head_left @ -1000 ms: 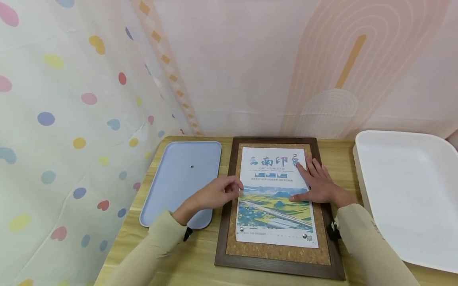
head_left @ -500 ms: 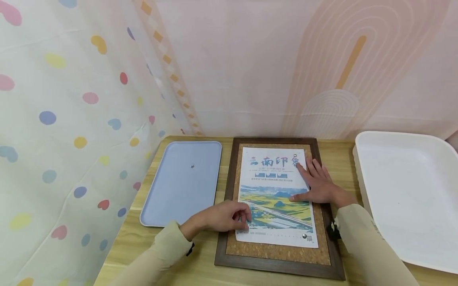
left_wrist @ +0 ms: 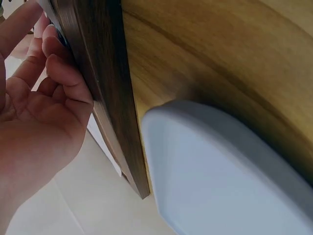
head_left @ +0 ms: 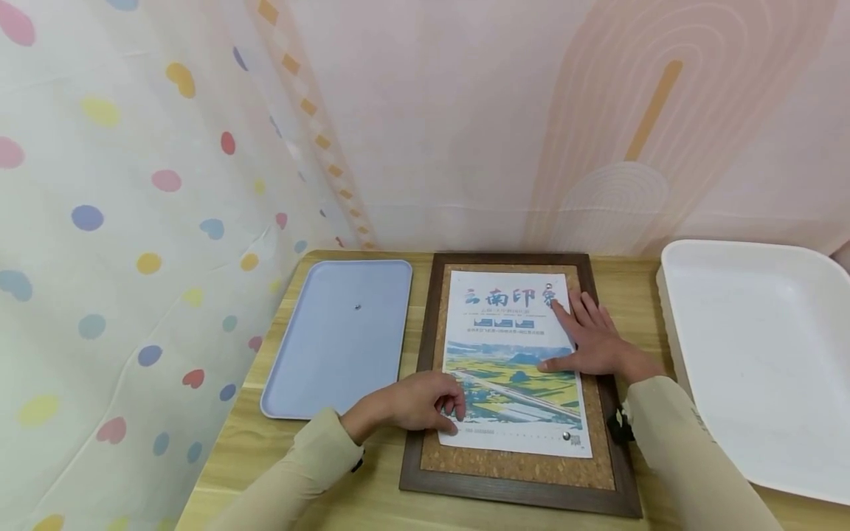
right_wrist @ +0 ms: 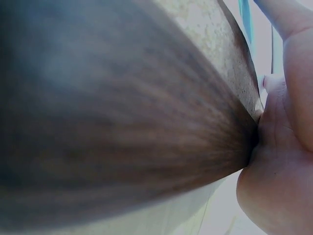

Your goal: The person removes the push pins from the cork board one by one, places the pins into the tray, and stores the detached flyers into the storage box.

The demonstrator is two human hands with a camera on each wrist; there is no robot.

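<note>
A printed poster (head_left: 511,354) lies on a cork board with a dark wooden frame (head_left: 518,494). My left hand (head_left: 450,414) has its fingers curled over the poster's lower-left corner, where they pinch a pushpin that they hide. In the left wrist view those curled fingers (left_wrist: 63,78) sit against the frame's edge (left_wrist: 107,88). My right hand (head_left: 584,332) rests flat on the poster's right side, fingers straight. One silver pin (head_left: 548,286) holds the top-right corner and another pin (head_left: 566,436) the lower-right. The right wrist view shows only the blurred frame (right_wrist: 98,122) and my palm (right_wrist: 283,147).
A pale blue tray (head_left: 332,354) lies left of the board with one loose pin (head_left: 357,305) in it. A large white tray (head_left: 757,369) stands on the right. Curtains hang behind and to the left of the wooden table (head_left: 305,479).
My left hand moved from the poster's left edge down to its lower-left corner and covered the pin there. The right hand stayed put.
</note>
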